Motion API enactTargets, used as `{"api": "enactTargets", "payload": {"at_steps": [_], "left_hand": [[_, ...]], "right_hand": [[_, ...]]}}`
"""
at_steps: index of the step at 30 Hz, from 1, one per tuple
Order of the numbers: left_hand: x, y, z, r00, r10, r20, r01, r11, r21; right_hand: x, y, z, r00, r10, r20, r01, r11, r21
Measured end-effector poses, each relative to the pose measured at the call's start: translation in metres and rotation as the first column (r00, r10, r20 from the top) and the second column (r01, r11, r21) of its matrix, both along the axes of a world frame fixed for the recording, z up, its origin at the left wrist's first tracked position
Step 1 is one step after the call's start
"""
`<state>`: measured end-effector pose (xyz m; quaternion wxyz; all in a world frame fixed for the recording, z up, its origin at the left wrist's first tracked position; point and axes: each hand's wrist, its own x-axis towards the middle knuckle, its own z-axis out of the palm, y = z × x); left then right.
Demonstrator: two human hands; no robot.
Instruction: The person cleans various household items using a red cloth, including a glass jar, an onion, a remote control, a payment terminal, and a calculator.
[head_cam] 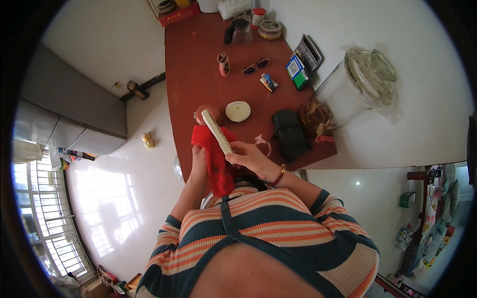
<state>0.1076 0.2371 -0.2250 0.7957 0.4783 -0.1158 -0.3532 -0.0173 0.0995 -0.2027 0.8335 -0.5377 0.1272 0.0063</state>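
My right hand [253, 158] grips the lower end of a white handset with buttons, perhaps a remote control [215, 130], tilted up and to the left. A red cloth [220, 164] hangs from my left hand [199, 160], with its upper part behind the handset. The fingers of my left hand are partly hidden by the cloth. Just beyond the cloth sits a round pinkish object [209, 111], partly covered by the handset. A white rounded device [238, 111] lies on the reddish-brown table [201, 82]. Right of my right hand is a pink ring-shaped item [263, 143].
A black case [290, 132] and a large lidded glass jar [346, 89] stand at the right. Sunglasses [256, 66], a small vase-like ornament [223, 64], a calculator [308, 53] and a glass pitcher [240, 31] are farther back. A yellow figurine [147, 140] is on the floor.
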Motion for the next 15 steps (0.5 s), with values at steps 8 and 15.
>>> {"api": "enactTargets", "payload": {"at_steps": [8, 15], "left_hand": [[0.000, 0.001, -0.005, 0.952, 0.008, -0.307, 0.011, 0.998, 0.058], [0.014, 0.001, -0.033, 0.956, -0.054, -0.287, 0.074, 0.996, 0.056]], "right_hand": [[0.003, -0.040, -0.009, 0.950, -0.243, 0.197, 0.296, 0.491, -0.820], [0.063, -0.148, -0.058, 0.907, -0.422, -0.021, 0.088, 0.237, -0.967]]}}
